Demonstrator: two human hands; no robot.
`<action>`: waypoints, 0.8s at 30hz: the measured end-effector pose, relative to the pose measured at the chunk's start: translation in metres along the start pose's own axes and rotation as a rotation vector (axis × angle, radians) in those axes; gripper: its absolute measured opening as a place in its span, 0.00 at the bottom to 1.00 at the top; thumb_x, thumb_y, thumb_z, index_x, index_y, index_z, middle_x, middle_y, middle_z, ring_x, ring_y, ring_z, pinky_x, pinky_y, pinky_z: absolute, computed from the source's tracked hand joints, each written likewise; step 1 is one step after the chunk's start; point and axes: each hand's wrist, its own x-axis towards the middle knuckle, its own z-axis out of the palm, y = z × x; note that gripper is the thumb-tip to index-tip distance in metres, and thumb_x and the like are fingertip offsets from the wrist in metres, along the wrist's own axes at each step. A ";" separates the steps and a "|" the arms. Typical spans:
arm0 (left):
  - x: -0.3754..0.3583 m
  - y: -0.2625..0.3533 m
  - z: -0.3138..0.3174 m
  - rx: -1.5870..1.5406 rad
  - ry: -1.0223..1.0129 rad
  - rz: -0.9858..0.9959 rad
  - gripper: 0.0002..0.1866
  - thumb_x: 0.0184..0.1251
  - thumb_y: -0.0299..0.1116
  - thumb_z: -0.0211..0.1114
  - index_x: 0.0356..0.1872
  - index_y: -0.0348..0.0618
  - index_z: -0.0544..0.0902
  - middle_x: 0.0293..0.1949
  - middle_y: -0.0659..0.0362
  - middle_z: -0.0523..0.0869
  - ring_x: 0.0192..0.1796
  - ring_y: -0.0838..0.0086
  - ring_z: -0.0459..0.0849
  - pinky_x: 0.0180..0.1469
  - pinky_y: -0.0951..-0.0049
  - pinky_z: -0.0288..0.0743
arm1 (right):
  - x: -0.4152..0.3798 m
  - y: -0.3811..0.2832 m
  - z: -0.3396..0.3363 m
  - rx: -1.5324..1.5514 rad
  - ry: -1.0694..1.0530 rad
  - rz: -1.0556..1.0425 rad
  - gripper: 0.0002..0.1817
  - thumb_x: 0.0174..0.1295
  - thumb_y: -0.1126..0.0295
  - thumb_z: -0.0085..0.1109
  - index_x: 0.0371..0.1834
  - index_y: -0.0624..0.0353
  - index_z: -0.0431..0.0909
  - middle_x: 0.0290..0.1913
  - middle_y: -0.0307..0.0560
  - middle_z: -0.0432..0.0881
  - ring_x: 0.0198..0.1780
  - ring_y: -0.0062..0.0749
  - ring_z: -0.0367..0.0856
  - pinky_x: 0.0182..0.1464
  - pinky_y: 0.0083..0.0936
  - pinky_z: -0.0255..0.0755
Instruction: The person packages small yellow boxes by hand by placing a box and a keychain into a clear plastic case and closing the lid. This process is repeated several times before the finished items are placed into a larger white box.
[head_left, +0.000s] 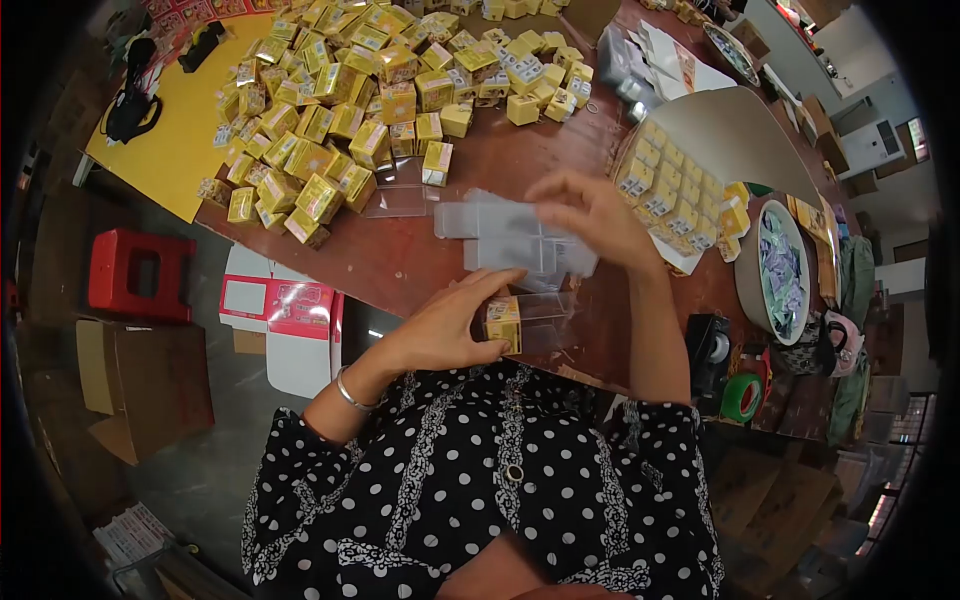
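Observation:
My left hand [450, 325] holds a small yellow box [502, 326] between thumb and fingers near the table's front edge. A clear plastic sleeve [545, 318] extends to the right from that box. My right hand [600, 222] hovers at the right end of a stack of flat clear plastic box blanks [490, 232], fingers loosely curved and apart, nothing visible in them. Beyond the blanks, a large heap of yellow boxes [345, 110] covers the back left of the table, many in clear wrap. One clear plastic piece [400, 200] lies flat beside the heap.
At right stand a tray of yellow boxes in rows [665, 185] and a round tub of small wrapped packets [782, 270]. A tape dispenser [712, 350] and a green tape roll [741, 397] sit at the right edge. A red stool [140, 275] and open carton [150, 385] are on the floor.

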 end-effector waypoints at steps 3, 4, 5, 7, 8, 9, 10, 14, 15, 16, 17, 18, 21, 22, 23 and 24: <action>-0.003 -0.008 -0.006 -0.046 -0.021 0.050 0.47 0.56 0.29 0.71 0.79 0.43 0.61 0.61 0.53 0.80 0.58 0.61 0.83 0.65 0.62 0.75 | 0.078 0.039 -0.037 -0.617 0.606 0.008 0.27 0.60 0.66 0.71 0.62 0.63 0.79 0.57 0.57 0.86 0.57 0.47 0.86 0.61 0.38 0.77; -0.006 -0.009 -0.006 -0.291 -0.051 -0.040 0.44 0.58 0.27 0.70 0.78 0.42 0.63 0.61 0.56 0.79 0.58 0.66 0.83 0.64 0.65 0.75 | 0.099 0.048 -0.049 -0.695 0.613 0.044 0.29 0.60 0.63 0.72 0.63 0.64 0.78 0.57 0.61 0.85 0.58 0.51 0.85 0.61 0.40 0.77; -0.007 -0.010 -0.007 -0.536 -0.080 -0.130 0.40 0.59 0.25 0.68 0.76 0.41 0.65 0.61 0.58 0.79 0.58 0.71 0.82 0.63 0.68 0.76 | 0.116 0.058 -0.059 -0.772 0.618 0.078 0.30 0.60 0.61 0.72 0.63 0.64 0.78 0.58 0.64 0.84 0.58 0.55 0.84 0.61 0.43 0.76; -0.009 -0.014 -0.008 -0.600 -0.055 -0.100 0.37 0.61 0.24 0.68 0.74 0.41 0.67 0.60 0.60 0.79 0.58 0.75 0.81 0.62 0.71 0.75 | 0.141 0.078 -0.068 -0.837 0.590 0.075 0.31 0.59 0.60 0.73 0.64 0.63 0.78 0.57 0.63 0.85 0.58 0.55 0.85 0.60 0.44 0.77; -0.010 -0.017 -0.009 -0.664 -0.035 -0.072 0.34 0.62 0.23 0.67 0.72 0.41 0.69 0.59 0.61 0.78 0.58 0.78 0.80 0.62 0.74 0.75 | 0.150 0.086 -0.070 -0.900 0.563 0.078 0.33 0.58 0.60 0.74 0.65 0.62 0.77 0.56 0.62 0.86 0.58 0.54 0.85 0.59 0.44 0.77; -0.009 -0.020 -0.010 -0.664 -0.029 -0.072 0.34 0.62 0.23 0.67 0.72 0.41 0.69 0.59 0.61 0.78 0.58 0.78 0.80 0.62 0.74 0.75 | 0.153 0.081 -0.070 -0.901 0.558 0.073 0.33 0.58 0.60 0.74 0.65 0.62 0.77 0.56 0.62 0.86 0.58 0.54 0.85 0.59 0.44 0.77; -0.009 -0.023 -0.010 -0.748 -0.002 -0.025 0.32 0.63 0.24 0.68 0.70 0.41 0.69 0.59 0.60 0.79 0.58 0.78 0.81 0.61 0.75 0.75 | 0.153 0.072 -0.069 -0.940 0.486 0.184 0.33 0.56 0.60 0.75 0.65 0.61 0.77 0.55 0.62 0.86 0.57 0.56 0.85 0.59 0.45 0.77; -0.013 -0.019 -0.018 -0.828 0.086 -0.051 0.29 0.65 0.25 0.68 0.66 0.40 0.69 0.59 0.58 0.79 0.58 0.78 0.81 0.61 0.75 0.76 | 0.132 0.068 -0.070 -0.860 0.363 0.199 0.34 0.53 0.66 0.78 0.65 0.59 0.77 0.51 0.59 0.88 0.55 0.51 0.87 0.57 0.42 0.79; -0.014 -0.020 -0.018 -0.836 0.085 -0.052 0.29 0.65 0.25 0.68 0.66 0.40 0.69 0.59 0.58 0.79 0.58 0.78 0.81 0.61 0.75 0.76 | 0.121 0.064 -0.068 -0.864 0.359 0.205 0.34 0.53 0.66 0.78 0.65 0.59 0.77 0.51 0.59 0.88 0.55 0.51 0.87 0.57 0.42 0.79; -0.013 -0.021 -0.018 -0.846 0.157 -0.042 0.28 0.65 0.25 0.67 0.66 0.39 0.70 0.59 0.58 0.80 0.58 0.77 0.82 0.61 0.75 0.76 | 0.106 0.056 -0.065 -0.739 0.352 0.136 0.32 0.54 0.70 0.76 0.64 0.60 0.76 0.50 0.55 0.89 0.53 0.44 0.88 0.55 0.37 0.79; -0.012 -0.021 -0.017 -0.856 0.227 -0.033 0.28 0.66 0.24 0.67 0.66 0.39 0.70 0.59 0.58 0.80 0.58 0.77 0.82 0.61 0.74 0.76 | 0.091 0.048 -0.063 -0.613 0.347 0.070 0.30 0.56 0.75 0.74 0.63 0.61 0.75 0.49 0.52 0.89 0.52 0.37 0.89 0.53 0.32 0.80; -0.011 -0.023 -0.017 -0.878 0.253 -0.043 0.28 0.66 0.24 0.66 0.66 0.38 0.70 0.58 0.57 0.81 0.58 0.76 0.82 0.62 0.74 0.76 | 0.075 0.041 -0.059 -0.615 0.353 0.081 0.30 0.56 0.75 0.74 0.63 0.61 0.75 0.49 0.52 0.89 0.52 0.37 0.89 0.53 0.32 0.80; -0.009 -0.026 -0.015 -0.967 0.298 -0.017 0.28 0.65 0.25 0.67 0.67 0.38 0.70 0.58 0.56 0.81 0.58 0.75 0.82 0.62 0.74 0.76 | 0.023 0.006 -0.038 -0.010 0.274 -0.050 0.25 0.62 0.84 0.66 0.61 0.63 0.71 0.50 0.41 0.85 0.53 0.22 0.85 0.51 0.20 0.79; -0.008 -0.026 -0.012 -1.027 0.272 0.015 0.29 0.65 0.27 0.67 0.67 0.38 0.70 0.60 0.54 0.81 0.61 0.71 0.83 0.64 0.71 0.77 | 0.006 -0.003 -0.033 -0.013 0.288 -0.045 0.25 0.62 0.84 0.66 0.61 0.63 0.71 0.50 0.41 0.85 0.53 0.22 0.85 0.51 0.20 0.79; -0.007 -0.023 -0.011 -1.027 0.260 0.014 0.29 0.65 0.27 0.67 0.67 0.38 0.70 0.60 0.54 0.81 0.61 0.71 0.83 0.64 0.71 0.77 | -0.009 -0.010 -0.028 0.094 0.258 -0.031 0.26 0.62 0.83 0.66 0.63 0.63 0.70 0.52 0.43 0.84 0.54 0.24 0.85 0.51 0.21 0.80; -0.007 -0.018 -0.010 -1.111 0.223 0.023 0.29 0.65 0.27 0.67 0.67 0.37 0.70 0.62 0.51 0.81 0.63 0.68 0.83 0.66 0.67 0.76 | -0.023 -0.015 -0.023 0.202 0.228 -0.019 0.27 0.62 0.83 0.67 0.64 0.63 0.70 0.54 0.45 0.84 0.55 0.26 0.85 0.52 0.22 0.81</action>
